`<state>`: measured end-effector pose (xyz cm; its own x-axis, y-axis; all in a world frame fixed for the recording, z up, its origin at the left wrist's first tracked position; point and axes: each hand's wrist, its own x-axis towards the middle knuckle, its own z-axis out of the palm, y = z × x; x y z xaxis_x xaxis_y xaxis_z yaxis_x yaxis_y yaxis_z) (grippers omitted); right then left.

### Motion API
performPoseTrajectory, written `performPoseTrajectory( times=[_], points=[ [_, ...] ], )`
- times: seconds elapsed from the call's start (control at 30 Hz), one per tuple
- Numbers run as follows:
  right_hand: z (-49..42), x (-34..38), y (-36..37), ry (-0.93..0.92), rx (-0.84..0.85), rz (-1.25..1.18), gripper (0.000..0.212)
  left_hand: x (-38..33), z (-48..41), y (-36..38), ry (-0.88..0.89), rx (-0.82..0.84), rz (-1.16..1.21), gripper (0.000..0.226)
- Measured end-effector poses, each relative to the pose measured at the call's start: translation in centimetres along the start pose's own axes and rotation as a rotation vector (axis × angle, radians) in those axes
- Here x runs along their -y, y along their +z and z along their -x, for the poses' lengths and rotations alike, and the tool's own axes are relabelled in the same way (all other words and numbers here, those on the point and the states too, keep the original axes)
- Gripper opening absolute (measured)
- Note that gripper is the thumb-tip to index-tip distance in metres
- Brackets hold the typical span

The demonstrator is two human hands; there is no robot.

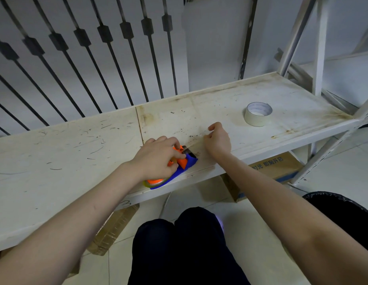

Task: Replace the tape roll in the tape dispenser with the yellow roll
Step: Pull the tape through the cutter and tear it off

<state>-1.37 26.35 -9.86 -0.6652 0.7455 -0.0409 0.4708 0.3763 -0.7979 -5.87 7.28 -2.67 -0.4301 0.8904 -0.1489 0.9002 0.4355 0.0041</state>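
- Head view: the left hand (158,159) presses down on the tape dispenser (180,167), an orange and blue one at the near edge of the shelf (65,153), fingers clamped on its top. If that hold eases, a pull on the tape could probably drag the dispenser off the edge.
- Under the left palm a yellowish roll (156,183) sits in the dispenser; whether it is fully seated I cannot tell, and a loose one might jump out.
- Just right of the dispenser, the right hand (218,140) is clenched, seemingly pinching a clear strip of tape, too faint to confirm. It may stick to the fingers or tear crookedly at the cutter.
- Well beyond the right hand stands a pale tape roll (258,114), apart from everything.
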Motion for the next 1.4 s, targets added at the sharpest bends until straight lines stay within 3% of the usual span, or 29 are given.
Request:
performPoseTrajectory(
  times=[0.6,1.0,1.4],
  points=[
    [-0.5,-0.1,0.1,0.033,0.005,-0.058,0.029,-0.8,-0.5,-0.7,-0.044,0.046,-0.025,0.036],
    [-1.6,2.7,1.7,-0.061,0.031,0.047,0.029,-0.4,-0.7,-1.1,-0.096,0.03,0.071,0.031],
    [-1.6,1.0,0.7,-0.133,0.018,0.192,0.031,-0.5,-0.3,-0.5,-0.138,0.052,0.116,0.037]
  ],
)
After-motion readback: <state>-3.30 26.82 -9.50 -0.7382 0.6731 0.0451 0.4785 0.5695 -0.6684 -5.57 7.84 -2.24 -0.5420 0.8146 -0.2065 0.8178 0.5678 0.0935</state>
